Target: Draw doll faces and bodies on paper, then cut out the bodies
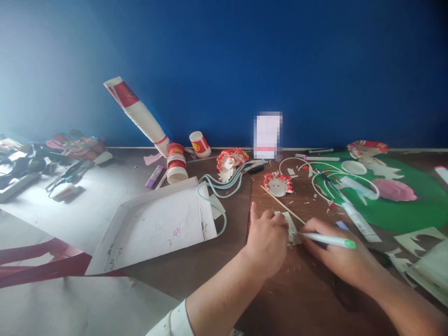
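My left hand (pixel 268 238) rests on the brown table, its curled fingers pressing down a small white paper piece (pixel 291 227). My right hand (pixel 338 254) is closed round a white pen with a green cap (pixel 329 240), whose tip touches that paper piece. A thin wooden stick (pixel 282 204) lies just beyond the paper. A small paper-cup face with red fringe (pixel 278 183) sits further back.
A white flat box lid (pixel 157 224) lies at left. Paper cups stand behind it: a leaning tall stack (pixel 138 112), a short stack (pixel 176 163), a single cup (pixel 199 143). Green paper sheet (pixel 413 200) with craft pieces at right. Scissors (pixel 68 175) and clutter at far left.
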Demonstrator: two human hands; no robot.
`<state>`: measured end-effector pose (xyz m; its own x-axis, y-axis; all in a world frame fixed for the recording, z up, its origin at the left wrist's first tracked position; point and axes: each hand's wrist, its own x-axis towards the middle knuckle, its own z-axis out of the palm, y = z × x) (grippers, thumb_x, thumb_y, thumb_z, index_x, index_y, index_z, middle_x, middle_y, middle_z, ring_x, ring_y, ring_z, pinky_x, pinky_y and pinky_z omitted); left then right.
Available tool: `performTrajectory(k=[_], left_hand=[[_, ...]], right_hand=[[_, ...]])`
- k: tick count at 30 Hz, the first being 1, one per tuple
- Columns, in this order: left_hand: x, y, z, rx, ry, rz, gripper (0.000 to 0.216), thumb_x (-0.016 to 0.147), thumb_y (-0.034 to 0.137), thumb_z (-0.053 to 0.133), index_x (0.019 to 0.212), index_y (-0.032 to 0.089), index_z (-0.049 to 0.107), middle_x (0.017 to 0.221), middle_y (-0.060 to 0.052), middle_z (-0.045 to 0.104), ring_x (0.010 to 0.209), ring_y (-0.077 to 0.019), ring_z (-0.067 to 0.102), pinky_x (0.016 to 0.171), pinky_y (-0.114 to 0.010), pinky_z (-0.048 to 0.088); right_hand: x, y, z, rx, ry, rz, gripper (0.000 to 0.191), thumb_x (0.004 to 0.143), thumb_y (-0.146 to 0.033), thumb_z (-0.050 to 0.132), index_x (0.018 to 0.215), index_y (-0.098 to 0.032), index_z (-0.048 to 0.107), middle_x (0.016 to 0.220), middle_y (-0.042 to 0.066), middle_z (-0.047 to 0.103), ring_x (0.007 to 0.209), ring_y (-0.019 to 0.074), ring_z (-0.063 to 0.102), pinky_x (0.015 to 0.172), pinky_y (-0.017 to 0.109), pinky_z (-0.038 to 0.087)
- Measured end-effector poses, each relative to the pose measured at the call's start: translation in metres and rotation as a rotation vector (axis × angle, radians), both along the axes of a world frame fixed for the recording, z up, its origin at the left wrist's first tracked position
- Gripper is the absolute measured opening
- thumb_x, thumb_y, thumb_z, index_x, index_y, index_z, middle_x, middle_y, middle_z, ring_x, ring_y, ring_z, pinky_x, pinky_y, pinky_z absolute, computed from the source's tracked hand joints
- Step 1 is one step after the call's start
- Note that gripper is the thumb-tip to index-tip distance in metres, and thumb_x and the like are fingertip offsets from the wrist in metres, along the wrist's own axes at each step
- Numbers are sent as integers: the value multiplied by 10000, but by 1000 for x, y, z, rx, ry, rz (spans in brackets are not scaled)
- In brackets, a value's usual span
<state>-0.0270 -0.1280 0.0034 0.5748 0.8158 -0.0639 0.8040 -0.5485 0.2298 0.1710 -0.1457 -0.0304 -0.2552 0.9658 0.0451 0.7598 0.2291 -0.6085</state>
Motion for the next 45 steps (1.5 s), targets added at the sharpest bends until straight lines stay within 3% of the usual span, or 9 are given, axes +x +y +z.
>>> performTrajectory(k=[8,15,32,45], left_hand=[[0,-2,-2,14,-27,26,210,955,242,488,1005,212,691,1081,-55,655,1060,-242,545,1164,-656,218],[-3,-2,-7,2,-79,54,181,953,296,550,1056,231,685,1094,-42,659,1064,-247,557,1152,-650,247],[-6,-5,-14,3,-136,62,197,961,289,530,1095,244,666,1116,-11,666,1058,-237,549,1149,-632,268],[-6,-4,-16,7,-131,50,203,966,298,529,1097,249,676,1132,-25,659,1065,-243,552,1150,-641,264]], right_hand=[[1,0,-1,6,28,5,190,914,-416,560,808,-265,607,684,-14,701,598,171,641,568,275,454],[5,1,12,27,90,-39,213,923,-450,543,855,-269,633,786,-16,721,724,184,672,673,279,498],[-3,3,0,16,107,19,196,919,-423,555,829,-259,613,725,-7,709,666,184,669,620,279,487],[-6,1,2,42,30,-19,189,895,-412,549,785,-265,594,651,-10,695,579,179,656,575,268,478]])
